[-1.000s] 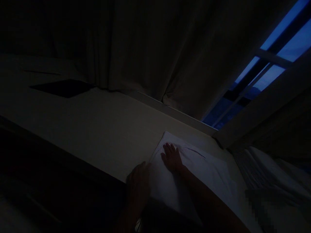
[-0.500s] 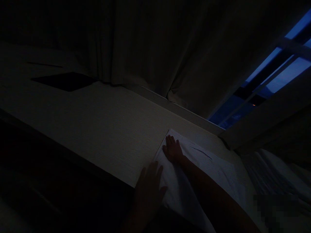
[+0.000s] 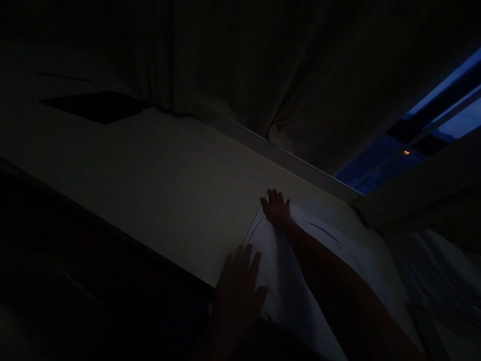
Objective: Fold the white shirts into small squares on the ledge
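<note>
A white cloth (image 3: pixel 271 260) lies spread over the pale tabletop (image 3: pixel 169 175), with a few creases in it. My right hand (image 3: pixel 277 208) rests on the cloth's far left corner, palm down, fingers stretched out and a little apart. Nearer to me, my left hand (image 3: pixel 242 286) is flat over the cloth's left edge by the table's front, fingers spread and thumb out to the right. Dim light hides how firmly either hand presses. Part of the cloth is covered by my right forearm.
A dark flat rectangle (image 3: pixel 99 106) lies on the far left of the table, with a thin dark strip (image 3: pixel 63 76) behind it. Curtains (image 3: pixel 233 65) hang along the back, beside a window (image 3: pixel 406 135). Folded pale fabric (image 3: pixel 436 265) sits at the right.
My right hand has slid away from me to the cloth's far corner, which it now partly covers. My left hand stays near the front left edge. The view has shifted slightly.
</note>
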`<state>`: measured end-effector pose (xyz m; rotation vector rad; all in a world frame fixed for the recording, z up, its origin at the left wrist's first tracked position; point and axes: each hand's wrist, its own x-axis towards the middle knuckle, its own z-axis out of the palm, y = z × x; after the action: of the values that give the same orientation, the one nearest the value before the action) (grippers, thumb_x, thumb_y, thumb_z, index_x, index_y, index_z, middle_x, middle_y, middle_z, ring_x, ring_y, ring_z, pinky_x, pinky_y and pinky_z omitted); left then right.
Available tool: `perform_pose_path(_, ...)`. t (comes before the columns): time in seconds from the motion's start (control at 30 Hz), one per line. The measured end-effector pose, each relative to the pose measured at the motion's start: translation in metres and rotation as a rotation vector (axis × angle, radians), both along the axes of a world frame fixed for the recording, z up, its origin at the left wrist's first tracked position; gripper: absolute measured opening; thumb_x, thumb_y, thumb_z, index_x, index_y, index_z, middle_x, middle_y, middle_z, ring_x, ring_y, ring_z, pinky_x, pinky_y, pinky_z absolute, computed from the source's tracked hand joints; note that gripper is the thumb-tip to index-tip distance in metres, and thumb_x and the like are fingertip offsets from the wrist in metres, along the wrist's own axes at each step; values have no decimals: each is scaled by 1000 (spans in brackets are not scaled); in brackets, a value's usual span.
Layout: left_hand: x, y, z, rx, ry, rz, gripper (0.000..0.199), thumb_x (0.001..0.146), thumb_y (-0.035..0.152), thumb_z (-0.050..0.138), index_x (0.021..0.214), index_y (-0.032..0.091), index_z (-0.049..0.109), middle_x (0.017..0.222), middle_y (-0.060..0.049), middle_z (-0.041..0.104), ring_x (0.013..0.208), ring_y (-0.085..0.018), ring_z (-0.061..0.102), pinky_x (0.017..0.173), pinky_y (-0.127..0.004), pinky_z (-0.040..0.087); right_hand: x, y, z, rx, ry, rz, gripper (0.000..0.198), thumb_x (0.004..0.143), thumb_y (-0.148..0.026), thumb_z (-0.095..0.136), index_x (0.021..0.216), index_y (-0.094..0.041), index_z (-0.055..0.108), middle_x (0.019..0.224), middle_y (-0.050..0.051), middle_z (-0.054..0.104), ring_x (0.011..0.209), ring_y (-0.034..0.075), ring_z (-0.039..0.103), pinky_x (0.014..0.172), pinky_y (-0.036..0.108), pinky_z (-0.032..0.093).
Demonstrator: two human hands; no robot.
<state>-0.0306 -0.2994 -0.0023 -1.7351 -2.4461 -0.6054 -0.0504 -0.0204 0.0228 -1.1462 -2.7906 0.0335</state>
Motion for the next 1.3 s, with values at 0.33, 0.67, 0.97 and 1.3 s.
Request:
perform_pose_path(0.33,-3,2,-1,70,15,-40,71,90,52,41,151,21,22,158,-9,20,146,-29,13,117,-54,14,-9,-43,46,181,3,181,59,100,-48,22,149,-16,28,157,12,19,144,31,13,112,61,8)
perform_pose_path(0.67,-37,2,-2,56,-52,-46,50,96,34,32,145,25,37,152,-3,38,144,-24,24,117,-48,20,147,-174,39,-76,-40,238,55,100,-48,27,151,-30,24,158,1,16,145,28,9,115,57,13)
perform_pose_path(0.97,-31,5,6,-56,123,-32,53,96,39,27,148,30,29,156,-2,28,144,-31,21,114,-59,15,241,-186,14,-130,-29,192,60,95,-58,35,150,-37,22,158,1,14,145,30,9,114,59,11)
perform_pose_path(1.3,-40,15,18,-74,65,-47,55,96,37,23,145,14,36,150,-11,39,141,-26,30,114,-50,24,302,-163,20,-261,17,168,60,96,-58,32,151,-35,19,157,1,18,145,25,12,115,55,14)
